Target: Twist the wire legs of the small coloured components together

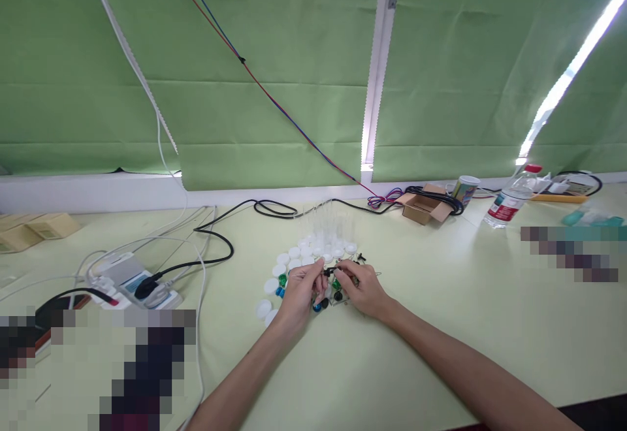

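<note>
Small black part [330, 272]: pinched between left hand [298, 292] and right hand [366, 289], exact shape hidden.
Hands: both nearly closed, fingertips on it.
White round plastic discs [271, 286]: left of and beyond the hands.
Clear upright tubes [326, 225]: beyond both hands.

The black piece [330, 272] between left hand [304, 287] and right hand [362, 286], partly hidden, is too small to identify

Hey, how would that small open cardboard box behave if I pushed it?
The cardboard box would probably slide easily and feel light, as its walls look thin. Its spread flaps would likely bend if caught. The black cable looped beside it might snag.
</note>
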`<act>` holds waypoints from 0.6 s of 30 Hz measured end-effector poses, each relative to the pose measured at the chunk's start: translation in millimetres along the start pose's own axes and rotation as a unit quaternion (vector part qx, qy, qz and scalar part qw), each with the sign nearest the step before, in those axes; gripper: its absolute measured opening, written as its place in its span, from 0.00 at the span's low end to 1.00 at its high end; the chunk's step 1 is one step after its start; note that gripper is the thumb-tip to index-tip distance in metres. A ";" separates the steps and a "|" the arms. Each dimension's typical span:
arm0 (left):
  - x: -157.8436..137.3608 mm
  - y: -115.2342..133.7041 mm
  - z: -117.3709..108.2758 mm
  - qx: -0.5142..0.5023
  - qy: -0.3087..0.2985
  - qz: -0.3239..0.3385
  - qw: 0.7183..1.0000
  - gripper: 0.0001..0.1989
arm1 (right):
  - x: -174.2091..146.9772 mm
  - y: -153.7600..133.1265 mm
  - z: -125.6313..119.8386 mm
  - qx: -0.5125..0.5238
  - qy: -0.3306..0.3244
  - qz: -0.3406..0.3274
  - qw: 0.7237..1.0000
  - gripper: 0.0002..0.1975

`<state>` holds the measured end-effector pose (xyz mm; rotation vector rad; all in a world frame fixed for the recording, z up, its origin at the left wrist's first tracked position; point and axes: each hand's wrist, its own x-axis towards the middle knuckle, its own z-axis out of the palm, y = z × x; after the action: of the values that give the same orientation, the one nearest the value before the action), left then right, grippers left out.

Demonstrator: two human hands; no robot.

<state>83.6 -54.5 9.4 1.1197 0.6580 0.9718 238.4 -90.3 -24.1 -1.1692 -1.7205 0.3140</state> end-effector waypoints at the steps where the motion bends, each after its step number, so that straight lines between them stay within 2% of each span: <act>1: 0.1 -0.1 -0.2 -0.002 0.001 0.000 1.000 0.27 | -0.1 0.8 0.4 -0.003 0.001 -0.003 1.000 0.13; 11: 1.7 -2.0 -2.2 -0.022 0.007 -0.003 1.000 0.27 | -0.5 0.5 0.6 -0.003 0.003 -0.018 1.000 0.10; 18: 2.9 -2.2 -3.0 -0.033 0.013 -0.002 0.999 0.27 | -0.5 -4.6 -1.1 0.021 -0.004 -0.005 1.000 0.13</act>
<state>83.0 -50.9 6.3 1.0494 0.6443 0.9984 236.7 -93.3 -20.8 -1.1291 -1.7183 0.3480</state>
